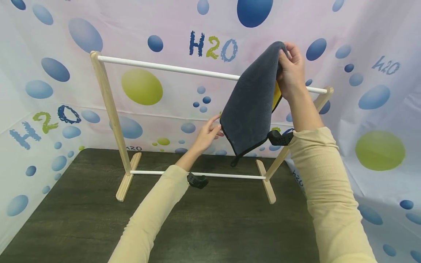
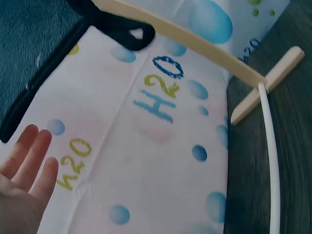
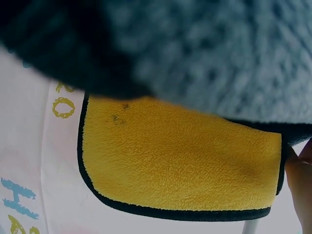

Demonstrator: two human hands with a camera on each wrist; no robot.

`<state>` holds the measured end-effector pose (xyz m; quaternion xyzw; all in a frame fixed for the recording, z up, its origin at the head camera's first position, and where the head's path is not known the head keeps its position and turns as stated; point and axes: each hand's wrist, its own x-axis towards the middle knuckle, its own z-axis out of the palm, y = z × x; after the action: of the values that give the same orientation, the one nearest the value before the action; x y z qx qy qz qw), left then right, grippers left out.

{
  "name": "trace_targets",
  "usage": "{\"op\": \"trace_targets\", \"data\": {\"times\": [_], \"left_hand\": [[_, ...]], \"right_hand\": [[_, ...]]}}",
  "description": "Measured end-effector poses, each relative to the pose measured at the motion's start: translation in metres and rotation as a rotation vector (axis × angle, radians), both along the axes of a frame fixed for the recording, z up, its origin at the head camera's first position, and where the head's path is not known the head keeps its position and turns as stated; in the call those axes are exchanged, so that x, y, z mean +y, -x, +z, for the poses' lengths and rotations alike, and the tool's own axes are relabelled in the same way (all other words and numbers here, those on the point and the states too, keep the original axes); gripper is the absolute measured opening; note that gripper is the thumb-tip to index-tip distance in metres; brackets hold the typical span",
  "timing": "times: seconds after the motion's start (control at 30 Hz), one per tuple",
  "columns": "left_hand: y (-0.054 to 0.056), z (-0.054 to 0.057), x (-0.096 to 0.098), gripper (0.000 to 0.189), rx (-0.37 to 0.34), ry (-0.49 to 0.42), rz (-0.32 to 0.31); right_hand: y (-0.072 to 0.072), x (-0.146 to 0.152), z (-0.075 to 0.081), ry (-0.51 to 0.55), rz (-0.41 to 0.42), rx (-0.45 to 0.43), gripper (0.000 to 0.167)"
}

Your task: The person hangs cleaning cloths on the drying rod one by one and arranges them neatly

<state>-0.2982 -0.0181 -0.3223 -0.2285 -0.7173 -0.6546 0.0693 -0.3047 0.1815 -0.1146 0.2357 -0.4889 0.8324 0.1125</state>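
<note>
One cloth [image 1: 253,98], two hands and one rack are seen above a dark desk [image 1: 197,226]. The rack has two white rods, an upper rod [image 1: 167,67] and a lower rod [image 1: 227,175], two pale wooden posts [image 1: 110,109] and two wooden feet [image 1: 126,184] on the desk. Two long cream sleeves [image 1: 329,186] reach in from below, each with one black device [image 1: 279,138] at the wrist. The cloth hangs by its top from the right hand [image 1: 292,71], in front of the upper rod's right half, hiding part of it; whether cloth and rod touch, I cannot tell. The right fingers pinch the cloth. The left hand [image 1: 207,135] is beside the cloth's left edge, its fingers loosely extended and grasping nothing; whether a fingertip meets the fabric is unclear. The cloth is plush, dark grey-blue on one face and yellow on the other, bordered in black, with a black loop [image 1: 235,161] at its lowest corner. The head view gives only a sliver of yellow; the right wrist view shows a broad stretch of it, with a rounded corner and a few dark specks, under a blurred dark fold. The left wrist view alone makes out the hole in the loop, and shows three fingers spread clear of the black border. Behind everything is a pale backdrop [image 1: 184,87] with blue and green spots and "H2O" lettering.
</note>
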Motion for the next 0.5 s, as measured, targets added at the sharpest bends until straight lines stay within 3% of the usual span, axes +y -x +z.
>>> {"op": "trace_targets", "data": {"times": [0.2,0.3,0.43,0.5], "left_hand": [[-0.003,0.011,0.012,0.046,-0.038,-0.188,-0.046],[-0.006,0.018,0.016,0.047,-0.045,-0.294,-0.026],[-0.011,0.028,0.016,0.053,-0.015,-0.344,0.000],[-0.014,0.033,0.014,0.057,0.007,-0.342,-0.017]], "right_hand": [[-0.002,0.001,0.001,0.002,-0.008,-0.002,0.006],[-0.003,0.002,0.002,0.012,-0.005,-0.005,0.006],[-0.004,0.005,0.003,0.041,0.002,-0.018,0.007],[-0.005,0.008,0.004,0.052,-0.001,-0.025,0.008]]}}
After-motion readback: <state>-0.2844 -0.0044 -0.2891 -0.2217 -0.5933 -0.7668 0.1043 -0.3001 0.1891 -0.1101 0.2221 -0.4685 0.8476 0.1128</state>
